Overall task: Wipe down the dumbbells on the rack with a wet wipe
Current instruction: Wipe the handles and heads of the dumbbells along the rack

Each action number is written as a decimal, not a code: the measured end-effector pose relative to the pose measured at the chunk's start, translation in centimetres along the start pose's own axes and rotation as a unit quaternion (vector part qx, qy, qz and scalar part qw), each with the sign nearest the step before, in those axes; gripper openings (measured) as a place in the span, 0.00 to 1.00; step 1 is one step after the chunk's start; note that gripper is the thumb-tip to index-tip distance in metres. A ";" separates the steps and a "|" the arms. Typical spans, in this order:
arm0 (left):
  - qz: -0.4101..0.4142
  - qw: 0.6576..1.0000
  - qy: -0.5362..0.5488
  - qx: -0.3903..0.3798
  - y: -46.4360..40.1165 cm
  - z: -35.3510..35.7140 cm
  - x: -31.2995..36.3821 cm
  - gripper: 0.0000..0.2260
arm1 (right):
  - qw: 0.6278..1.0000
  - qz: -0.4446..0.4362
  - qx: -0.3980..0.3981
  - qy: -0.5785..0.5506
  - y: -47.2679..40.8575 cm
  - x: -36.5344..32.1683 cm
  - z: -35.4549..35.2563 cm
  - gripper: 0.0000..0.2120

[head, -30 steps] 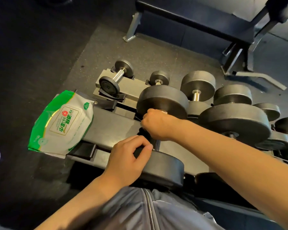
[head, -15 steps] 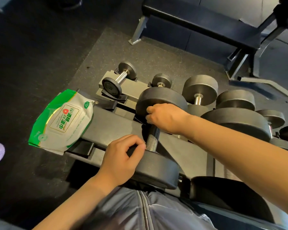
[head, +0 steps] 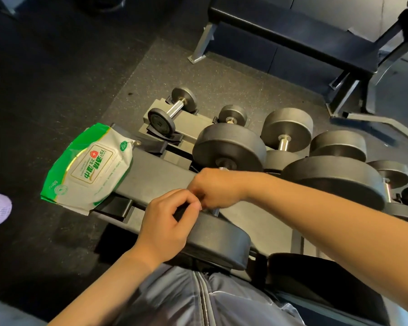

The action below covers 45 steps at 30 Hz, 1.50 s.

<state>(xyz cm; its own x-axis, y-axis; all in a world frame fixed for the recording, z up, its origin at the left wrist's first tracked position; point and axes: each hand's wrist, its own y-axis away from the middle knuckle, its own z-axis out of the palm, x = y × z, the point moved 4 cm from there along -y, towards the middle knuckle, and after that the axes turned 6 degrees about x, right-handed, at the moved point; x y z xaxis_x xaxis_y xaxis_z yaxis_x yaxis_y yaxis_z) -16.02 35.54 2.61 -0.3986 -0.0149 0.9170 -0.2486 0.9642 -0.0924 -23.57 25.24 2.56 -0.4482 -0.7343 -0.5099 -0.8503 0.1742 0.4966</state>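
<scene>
The big black round-headed dumbbell (head: 224, 184) lies on the top tier of the dark metal rack (head: 156, 175), nearest the left end, its knurled steel handle running from the far head towards the near one. The right hand (head: 216, 188) is clenched round that handle and has slid back down it: half a second ago it was up against the far head, now it sits low, beside the near head. That reads as a wiping stroke along the grip, up and back. The wipe itself? Hidden inside the fist, I can't confirm it. The left hand (head: 170, 222) stays put on the near head, fingers curled over its rim, steadying it.

Handle nearly covered, I'd say; heads and the rest of the row remain.

Counting outward: two hands, one green-and-white pack of wet wipes (head: 87, 168) resting on the rack's left end, and roughly seven or eight dumbbells in view, the right-hand ones cut off. One weight bench (head: 292, 38) stands beyond.
</scene>
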 end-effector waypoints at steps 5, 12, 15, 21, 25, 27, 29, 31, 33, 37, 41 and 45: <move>0.014 0.999 -0.017 0.025 0.1 -0.1 0.2 0.12 | 0.996 -0.055 0.050 0.040 1.6 0.3 1.0 0.06; 0.027 0.997 -0.029 0.060 0.1 -0.3 0.5 0.11 | 0.953 0.036 0.113 0.278 1.2 2.5 -1.5 0.13; 0.020 0.995 -0.032 0.091 0.3 -0.5 0.5 0.11 | 0.965 0.054 0.109 0.233 1.3 2.8 -1.4 0.13; 0.009 0.997 -0.025 0.071 0.2 -0.5 0.5 0.11 | 0.980 0.073 0.096 0.158 2.2 3.5 -1.2 0.16; 0.009 0.998 -0.030 0.060 0.1 -0.5 0.5 0.10 | 0.971 0.045 0.089 0.216 2.0 3.2 -1.4 0.14; 0.007 0.998 -0.031 0.058 0.0 -0.4 0.5 0.09 | 0.968 0.050 0.084 0.233 1.6 3.1 -1.5 0.13; 0.010 0.998 -0.030 0.061 0.0 -0.4 0.4 0.10 | 0.967 0.063 0.077 0.233 1.1 2.7 -1.4 0.13; 0.014 0.997 -0.026 0.076 0.2 -0.4 0.4 0.10 | 0.973 0.044 0.051 0.223 0.7 1.9 -0.8 0.12; 0.013 0.994 -0.019 0.106 0.3 -0.6 0.4 0.07 | 0.981 -0.011 0.013 0.195 0.6 0.6 0.2 0.10; -0.017 0.983 0.030 0.181 0.6 -0.8 0.1 0.08 | 0.988 -0.086 -0.048 0.117 0.6 -1.2 0.9 0.09; -0.017 0.982 0.038 0.187 0.8 -0.7 0.2 0.12 | 0.964 -0.067 -0.072 0.245 -0.3 0.1 -0.6 0.11; -0.025 0.985 0.025 0.170 0.9 -0.7 0.2 0.14 | 0.935 0.008 -0.053 0.351 -1.4 2.0 -2.1 0.18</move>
<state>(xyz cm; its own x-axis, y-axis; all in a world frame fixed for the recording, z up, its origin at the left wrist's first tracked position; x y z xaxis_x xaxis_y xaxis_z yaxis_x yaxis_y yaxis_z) -15.67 36.58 2.94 -0.3367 -0.0383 0.9408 -0.5520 0.8175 -0.1642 -22.73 22.14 2.32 -0.1378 -0.9883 0.0661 -0.7964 0.1502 0.5858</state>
